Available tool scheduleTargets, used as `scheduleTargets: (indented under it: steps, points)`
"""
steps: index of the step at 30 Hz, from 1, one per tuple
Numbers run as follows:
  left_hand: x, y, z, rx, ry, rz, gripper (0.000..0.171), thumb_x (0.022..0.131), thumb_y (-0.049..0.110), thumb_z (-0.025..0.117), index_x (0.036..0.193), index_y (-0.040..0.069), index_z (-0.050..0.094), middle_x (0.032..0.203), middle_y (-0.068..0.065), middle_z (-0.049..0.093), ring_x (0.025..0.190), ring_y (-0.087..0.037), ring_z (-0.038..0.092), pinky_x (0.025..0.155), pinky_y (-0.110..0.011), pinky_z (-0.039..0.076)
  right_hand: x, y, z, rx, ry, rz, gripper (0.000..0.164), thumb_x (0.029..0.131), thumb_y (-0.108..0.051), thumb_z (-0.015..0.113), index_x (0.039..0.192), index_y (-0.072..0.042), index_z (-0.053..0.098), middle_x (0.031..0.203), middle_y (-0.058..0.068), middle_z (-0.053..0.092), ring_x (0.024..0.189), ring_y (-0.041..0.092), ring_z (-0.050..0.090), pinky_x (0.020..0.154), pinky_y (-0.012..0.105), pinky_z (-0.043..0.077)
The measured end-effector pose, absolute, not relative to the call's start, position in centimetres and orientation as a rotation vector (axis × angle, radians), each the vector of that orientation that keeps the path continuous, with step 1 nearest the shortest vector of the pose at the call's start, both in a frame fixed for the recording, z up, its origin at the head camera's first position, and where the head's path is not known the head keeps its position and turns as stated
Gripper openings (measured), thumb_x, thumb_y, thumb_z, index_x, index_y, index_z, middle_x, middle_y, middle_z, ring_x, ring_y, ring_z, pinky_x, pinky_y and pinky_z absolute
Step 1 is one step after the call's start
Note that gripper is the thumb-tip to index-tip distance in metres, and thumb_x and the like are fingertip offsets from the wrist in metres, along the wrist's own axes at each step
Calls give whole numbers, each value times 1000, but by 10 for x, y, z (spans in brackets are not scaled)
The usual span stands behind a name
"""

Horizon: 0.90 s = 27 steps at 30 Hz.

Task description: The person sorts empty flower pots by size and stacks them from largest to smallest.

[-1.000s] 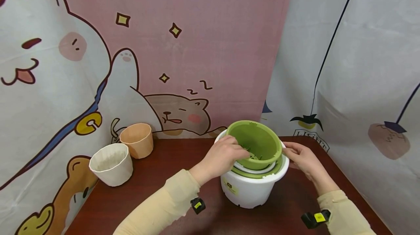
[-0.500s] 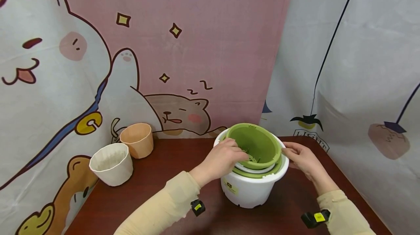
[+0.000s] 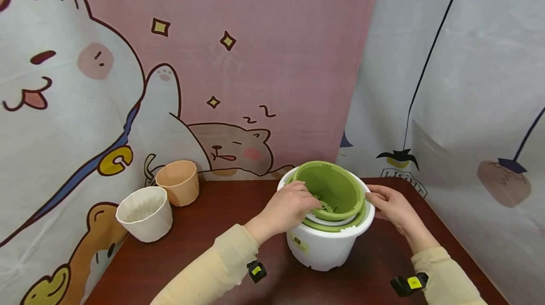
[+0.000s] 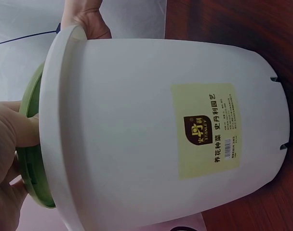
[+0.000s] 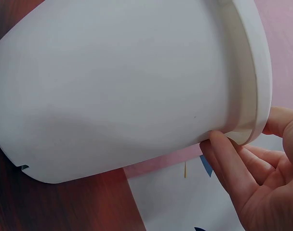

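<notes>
Left hand (image 3: 287, 206) pinching left rim of green pot (image 3: 336, 184), nesting inside white pot (image 3: 321, 250); right hand (image 3: 392, 206) gripping white pot's right rim. Peach pot (image 3: 184, 191), cream pot (image 3: 150, 222) standing left.

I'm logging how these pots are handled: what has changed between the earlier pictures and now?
The round green plastic pot has sunk slightly within the large round white plastic pot, its far rim now lower. Nothing was newly gripped or released: the left hand still pinches the green pot's rim, the right hand still holds the white pot's. The faceted white pot and faceted peach pot stayed put.
</notes>
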<state>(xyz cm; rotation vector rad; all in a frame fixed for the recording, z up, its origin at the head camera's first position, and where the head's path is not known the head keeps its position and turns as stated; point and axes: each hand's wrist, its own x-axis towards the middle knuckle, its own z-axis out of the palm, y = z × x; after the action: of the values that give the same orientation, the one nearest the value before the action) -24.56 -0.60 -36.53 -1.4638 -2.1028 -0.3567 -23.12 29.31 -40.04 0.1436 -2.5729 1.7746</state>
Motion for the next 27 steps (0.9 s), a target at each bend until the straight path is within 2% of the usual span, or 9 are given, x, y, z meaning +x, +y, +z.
scheduleTargets:
  steps: [5, 11, 17, 27]
  points:
    - [-246, -9, -364, -1481, -2100, -348, 24, 78, 2, 66, 96, 18, 72, 90, 11, 67, 90, -8, 57, 103, -23, 28, -231, 293, -401, 142, -2568, 1790, 58, 92, -31, 56, 134, 7, 40, 123, 29, 51, 89, 13, 63, 73, 37, 54]
    - [-247, -13, -360, -1485, -2117, -450, 22, 76, 9, 72, 97, 16, 69, 95, 8, 65, 96, -9, 55, 97, -20, 32, -231, 293, -400, 140, -2570, 1789, 58, 92, -31, 56, 134, 7, 40, 124, 29, 50, 90, 13, 63, 72, 36, 54]
    - [-245, -25, -356, -1402, -2151, -439, 36, 77, 22, 76, 111, 16, 65, 114, 3, 62, 114, -11, 50, 105, -28, 27, -231, 294, -400, 142, -2570, 1797, 58, 93, -31, 55, 134, 7, 39, 123, 29, 51, 89, 12, 63, 72, 36, 54]
    - [-248, -51, -357, -1237, -2186, -524, 52, 77, 27, 75, 123, 12, 57, 121, 2, 57, 116, -13, 47, 103, -30, 29, -231, 292, -400, 154, -2552, 1816, 56, 94, -28, 54, 134, 7, 39, 123, 28, 51, 87, 11, 63, 73, 38, 54]
